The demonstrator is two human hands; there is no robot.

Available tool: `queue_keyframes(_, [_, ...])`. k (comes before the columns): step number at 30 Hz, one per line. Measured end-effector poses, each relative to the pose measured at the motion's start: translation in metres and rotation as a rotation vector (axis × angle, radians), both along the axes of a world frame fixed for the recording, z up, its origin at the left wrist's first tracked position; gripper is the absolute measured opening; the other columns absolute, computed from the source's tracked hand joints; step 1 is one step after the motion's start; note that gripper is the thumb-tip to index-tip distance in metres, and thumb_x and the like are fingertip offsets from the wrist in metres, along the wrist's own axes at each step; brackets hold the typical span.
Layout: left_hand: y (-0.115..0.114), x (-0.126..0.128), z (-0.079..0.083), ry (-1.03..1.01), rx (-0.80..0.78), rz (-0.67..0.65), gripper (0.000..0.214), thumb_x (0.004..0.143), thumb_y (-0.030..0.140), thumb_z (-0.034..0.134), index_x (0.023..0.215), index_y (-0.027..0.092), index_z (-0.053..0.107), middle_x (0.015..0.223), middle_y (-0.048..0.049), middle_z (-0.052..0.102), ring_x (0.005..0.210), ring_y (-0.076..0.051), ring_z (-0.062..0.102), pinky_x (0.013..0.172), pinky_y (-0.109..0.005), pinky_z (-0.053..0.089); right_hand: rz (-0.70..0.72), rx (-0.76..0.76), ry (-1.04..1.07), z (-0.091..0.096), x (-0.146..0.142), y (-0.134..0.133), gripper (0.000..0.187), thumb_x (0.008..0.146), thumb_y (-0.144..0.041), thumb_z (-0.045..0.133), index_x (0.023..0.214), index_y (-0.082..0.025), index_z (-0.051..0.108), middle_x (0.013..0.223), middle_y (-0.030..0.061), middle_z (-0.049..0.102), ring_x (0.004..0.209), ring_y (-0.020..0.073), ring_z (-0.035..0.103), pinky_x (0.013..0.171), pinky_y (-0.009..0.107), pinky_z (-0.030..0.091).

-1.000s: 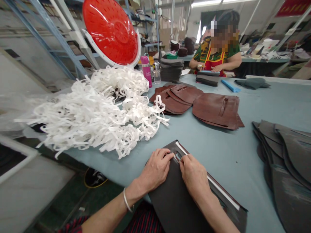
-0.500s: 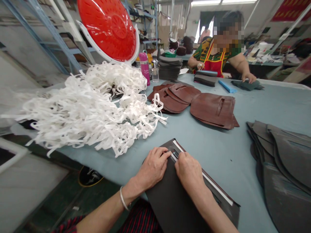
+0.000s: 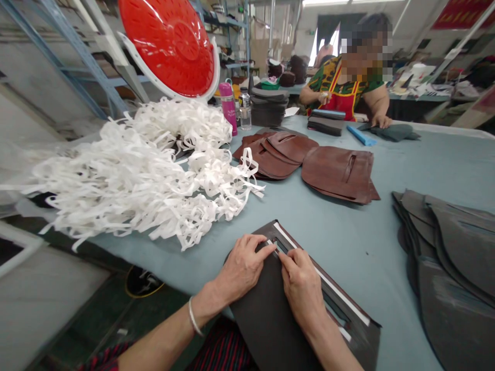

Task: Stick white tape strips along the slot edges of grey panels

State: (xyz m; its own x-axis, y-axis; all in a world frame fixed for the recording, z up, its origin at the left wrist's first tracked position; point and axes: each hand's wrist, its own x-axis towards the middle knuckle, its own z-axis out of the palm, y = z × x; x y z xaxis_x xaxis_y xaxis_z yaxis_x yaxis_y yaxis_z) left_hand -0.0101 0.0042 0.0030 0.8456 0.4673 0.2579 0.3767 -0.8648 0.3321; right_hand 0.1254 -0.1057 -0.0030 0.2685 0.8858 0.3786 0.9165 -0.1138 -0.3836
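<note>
The dark leather panel (image 3: 263,322) is pinned against the blue-grey table top (image 3: 348,226) by both hands, with its near end running past the table edge toward the person's lap. The left hand (image 3: 242,270) is laid across the panel, fingers extended, and the right hand (image 3: 303,291) is set just beside it, their fingertips meeting at a narrow slot. No clenched fist is seen; the fingers are pressed down on the leather, though whether a true pinch is made at the slot cannot be told. A white strip (image 3: 320,273) is laid along the slot, running away from the grip on the right; the flat hold appears to be used to keep it aligned there.

Left of the grip, a heap of white ribbon strips (image 3: 131,175) is kept within reach. Ahead, stacks of brown leather panels (image 3: 338,174) are set out, and dark leather panels (image 3: 452,252) are piled to the right. Across the table, a dark piece is touched by a co-worker's hand (image 3: 381,121).
</note>
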Motion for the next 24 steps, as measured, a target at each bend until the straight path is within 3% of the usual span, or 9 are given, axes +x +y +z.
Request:
queue_keyframes(11, [-0.004, 0.003, 0.003, 0.026, 0.094, 0.002, 0.037, 0.089, 0.011, 0.044, 0.122, 0.024, 0.055, 0.128, -0.0093, 0.051, 0.114, -0.026, 0.046, 0.09, -0.045, 0.046, 0.003, -0.089, -0.145, 0.003, -0.007, -0.003, 0.025, 0.089, -0.007, 0.043, 0.104, -0.009, 0.062, 0.093, 0.0101, 0.056, 0.088, 0.0226, 0.047, 0.079, 0.038, 0.045])
queue_keyframes(17, [-0.003, 0.005, 0.006, 0.031, 0.099, -0.192, 0.033, 0.095, 0.018, 0.04, 0.127, 0.017, 0.05, 0.126, -0.0068, 0.057, 0.121, -0.022, 0.044, 0.098, -0.039, 0.041, 0.008, -0.158, -0.275, 0.006, -0.014, -0.005, 0.027, 0.085, -0.004, 0.045, 0.105, -0.007, 0.063, 0.093, 0.0126, 0.057, 0.086, 0.0253, 0.046, 0.077, 0.04, 0.044])
queue_keyframes(24, [-0.002, 0.005, 0.006, 0.051, 0.091, -0.153, 0.033, 0.095, 0.017, 0.038, 0.125, 0.018, 0.052, 0.126, -0.0076, 0.056, 0.115, -0.024, 0.048, 0.097, -0.041, 0.04, 0.019, -0.122, -0.352, 0.008, -0.013, -0.009, 0.029, 0.083, -0.002, 0.042, 0.104, -0.006, 0.063, 0.09, 0.0134, 0.057, 0.084, 0.0258, 0.047, 0.072, 0.04, 0.043])
